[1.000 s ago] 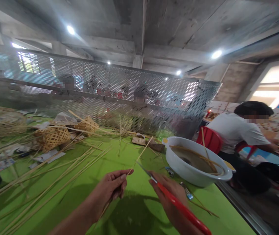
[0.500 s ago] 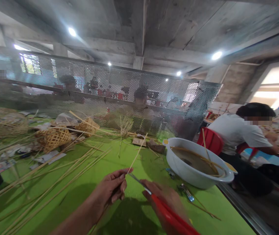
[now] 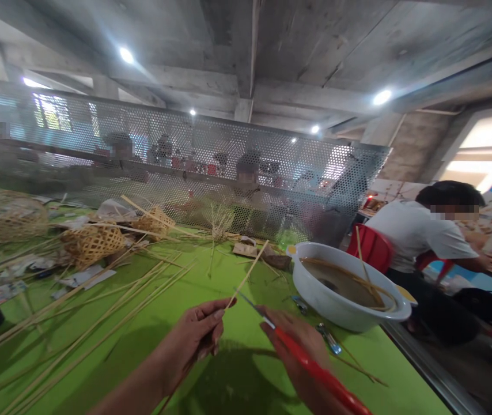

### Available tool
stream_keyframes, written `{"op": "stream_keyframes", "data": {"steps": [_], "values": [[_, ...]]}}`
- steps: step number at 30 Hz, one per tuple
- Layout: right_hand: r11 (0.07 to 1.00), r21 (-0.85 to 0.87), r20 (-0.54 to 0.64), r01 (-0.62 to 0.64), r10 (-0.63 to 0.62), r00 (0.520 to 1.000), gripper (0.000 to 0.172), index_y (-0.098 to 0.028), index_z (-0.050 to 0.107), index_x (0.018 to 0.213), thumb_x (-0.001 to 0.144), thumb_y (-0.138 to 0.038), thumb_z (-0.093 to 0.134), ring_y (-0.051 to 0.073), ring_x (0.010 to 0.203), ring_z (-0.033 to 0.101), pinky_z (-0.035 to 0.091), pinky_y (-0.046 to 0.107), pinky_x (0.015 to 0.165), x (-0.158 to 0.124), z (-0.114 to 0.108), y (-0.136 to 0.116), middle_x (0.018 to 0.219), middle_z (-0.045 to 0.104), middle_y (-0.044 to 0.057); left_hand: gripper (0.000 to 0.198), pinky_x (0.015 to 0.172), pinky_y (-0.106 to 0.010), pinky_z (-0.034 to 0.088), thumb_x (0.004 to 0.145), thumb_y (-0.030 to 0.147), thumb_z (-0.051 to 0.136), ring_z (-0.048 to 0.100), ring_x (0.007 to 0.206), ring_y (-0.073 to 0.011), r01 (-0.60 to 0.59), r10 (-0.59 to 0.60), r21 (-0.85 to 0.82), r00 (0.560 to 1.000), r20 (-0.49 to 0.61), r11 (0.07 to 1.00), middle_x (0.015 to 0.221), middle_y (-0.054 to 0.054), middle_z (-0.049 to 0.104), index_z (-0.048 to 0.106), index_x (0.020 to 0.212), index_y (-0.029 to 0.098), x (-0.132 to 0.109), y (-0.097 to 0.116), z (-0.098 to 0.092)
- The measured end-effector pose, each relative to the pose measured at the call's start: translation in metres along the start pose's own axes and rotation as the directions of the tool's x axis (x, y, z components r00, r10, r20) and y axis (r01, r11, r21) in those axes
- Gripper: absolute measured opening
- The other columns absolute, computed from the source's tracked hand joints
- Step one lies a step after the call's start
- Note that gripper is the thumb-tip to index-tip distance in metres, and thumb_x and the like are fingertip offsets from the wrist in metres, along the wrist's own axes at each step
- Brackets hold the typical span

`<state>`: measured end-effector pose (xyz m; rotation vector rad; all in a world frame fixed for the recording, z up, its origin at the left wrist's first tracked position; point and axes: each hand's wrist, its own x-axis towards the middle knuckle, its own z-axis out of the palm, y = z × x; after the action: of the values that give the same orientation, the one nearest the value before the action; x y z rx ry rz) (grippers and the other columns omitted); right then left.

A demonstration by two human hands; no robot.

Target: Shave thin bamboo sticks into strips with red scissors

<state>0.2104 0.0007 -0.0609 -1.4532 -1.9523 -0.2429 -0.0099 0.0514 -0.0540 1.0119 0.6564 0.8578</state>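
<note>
My left hand [image 3: 203,327] pinches a thin bamboo strip [image 3: 252,270] between thumb and fingers; the strip slants up and away to the right. A red-handled knife [image 3: 304,356] lies in the closed grip of my right hand [image 3: 287,334]. Its narrow metal blade points up-left, with the tip close beside the strip just above my left fingertips. Whether blade and strip touch, I cannot tell. Some fingers of my right hand are hidden behind the red handle. Both hands are over the green table [image 3: 229,374].
A white basin [image 3: 341,314] of water with soaking strips stands at right, metal clips [image 3: 329,339] beside it. Long bamboo strips [image 3: 112,323] and woven baskets [image 3: 93,242] lie left. A perforated metal screen [image 3: 211,167] borders the back. A person [image 3: 423,230] sits at right.
My right hand and the knife have shifted a little right and up, along the strip. The strip's far end has swung slightly right. My left hand stays nearly in place.
</note>
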Motion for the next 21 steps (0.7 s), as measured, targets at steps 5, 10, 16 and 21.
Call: {"op": "stream_keyframes", "data": {"steps": [5,10,16,21], "values": [[0.982,0.042,-0.005,-0.187,0.187,0.982,0.035,-0.026,0.065,0.115,0.094,-0.038,0.039,0.021,0.085,0.069,0.054,0.030,0.073,0.004,-0.009,0.017,0.104,0.071,0.004,0.046,0.036,-0.018,0.017,0.077,0.040,0.066,0.027,0.035,-0.0028,0.005,-0.006,0.080,1.000,0.014,0.997,0.051,0.006,0.050,0.063,0.116,0.017,0.001,-0.005,-0.003],[0.980,0.153,0.124,-0.128,0.110,0.986,0.031,-0.028,0.065,0.113,0.092,-0.039,0.045,0.020,0.081,0.069,0.054,0.028,0.074,-0.001,-0.008,-0.004,0.101,0.072,0.003,0.048,0.035,-0.018,0.019,0.077,0.042,0.065,0.029,0.034,-0.0035,-0.039,0.039,0.100,0.999,0.007,0.994,0.049,0.006,0.048,0.063,0.116,0.016,0.008,-0.014,-0.009],[0.968,0.161,0.053,-0.193,0.187,0.981,0.036,-0.022,0.065,0.112,0.093,-0.042,0.043,0.021,0.086,0.067,0.054,0.028,0.073,0.002,-0.009,0.000,0.107,0.070,0.008,0.047,0.037,-0.018,0.020,0.078,0.041,0.064,0.030,0.036,-0.0033,-0.028,0.026,0.116,0.999,0.021,0.993,0.050,0.006,0.048,0.062,0.118,0.016,0.007,-0.011,-0.008],[0.971,0.137,0.081,-0.195,0.185,0.979,0.034,-0.022,0.069,0.086,0.091,-0.045,0.044,0.021,0.075,0.067,0.053,0.027,0.063,0.004,-0.013,-0.003,0.085,0.072,0.003,0.049,0.035,-0.019,0.014,0.078,0.042,0.063,0.025,0.033,-0.0027,-0.027,0.025,0.132,1.000,0.016,0.991,0.048,0.007,0.047,0.061,0.119,0.017,0.008,-0.013,-0.009]]}}
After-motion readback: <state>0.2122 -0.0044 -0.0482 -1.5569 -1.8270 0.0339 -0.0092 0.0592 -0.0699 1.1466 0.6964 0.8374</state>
